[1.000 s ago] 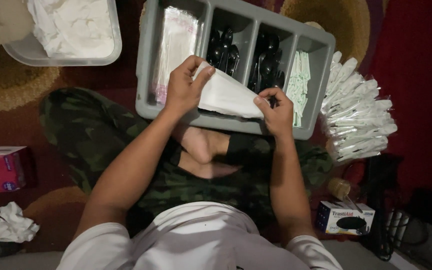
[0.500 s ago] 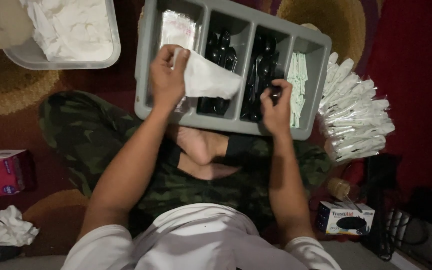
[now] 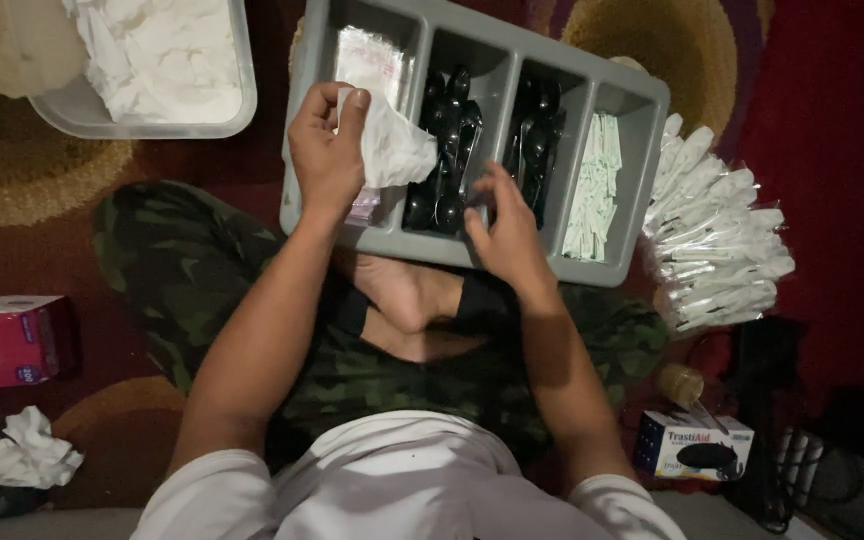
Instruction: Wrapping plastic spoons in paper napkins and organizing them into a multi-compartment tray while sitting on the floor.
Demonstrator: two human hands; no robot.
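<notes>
Looking down over my own lap, seated cross-legged on a patterned rug, with a grey four-compartment cutlery tray (image 3: 632, 265) across my knees.

Left hand (image 3: 327, 160) sits over the tray's leftmost compartment, fingers (image 3: 352, 100) curled and pinching a white paper napkin (image 3: 397, 150), which bunches out over the divider toward the second compartment. Beneath it in that left compartment lie clear plastic sleeves (image 3: 377, 60).

Right hand (image 3: 507, 235) is at the tray's near edge, fingers (image 3: 492, 180) spread loosely and reaching into the black plastic spoons (image 3: 447, 150) of the second compartment. I cannot tell whether a fingertip has one pinched yet. The third compartment holds more black cutlery (image 3: 537, 130); the rightmost holds small pale packets (image 3: 592, 190).

Just right of the tray: a heap of finished wrapped sets (image 3: 717, 235). Beyond the tray's far-left corner: a clear tub of white napkins (image 3: 152, 60).

My read: the step in hand is gathering cutlery to go with the napkin. The next move calls for lifting a single spoon clear of its neighbours while keeping the napkin from unfolding.
</notes>
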